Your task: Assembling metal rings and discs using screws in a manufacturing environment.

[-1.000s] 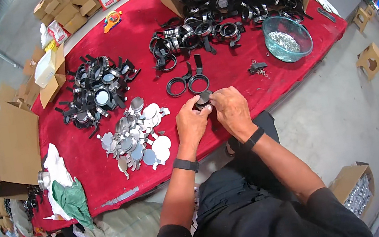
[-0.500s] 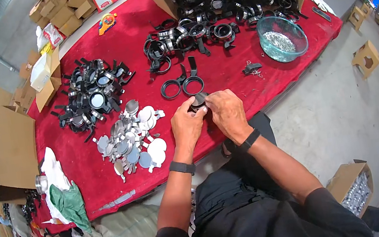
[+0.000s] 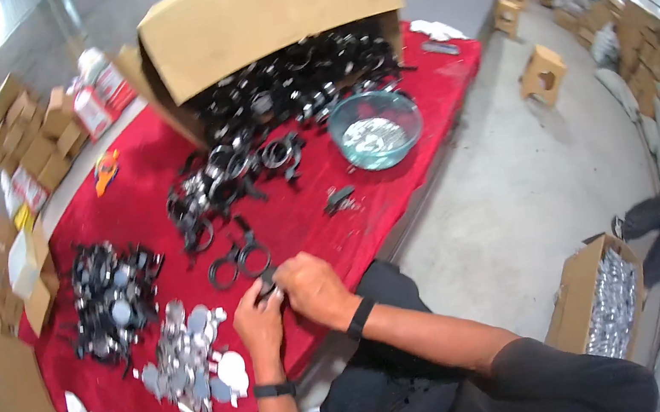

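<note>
Gripping small black ring-shaped part (image 3: pixel 267 284), mostly hidden, between left hand (image 3: pixel 260 325) and right hand (image 3: pixel 313 288).

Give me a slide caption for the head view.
Both hands, left hand and right hand, pinch a small black ring-shaped part over the red cloth-covered table.

A small black ring-shaped part (image 3: pixel 266 284) sits pinched between both hands at the near edge of the red tabletop (image 3: pixel 396 187), mostly hidden by the fingers so that only a dark sliver of it shows. The left hand (image 3: pixel 260 325) grips it from below and the right hand (image 3: pixel 313 288) closes over it from the right, the two hands touching. Just beyond it, flat on the red cloth, lie two like black rings (image 3: pixel 238 263) side by side, each with a short tab pointing away.
</note>
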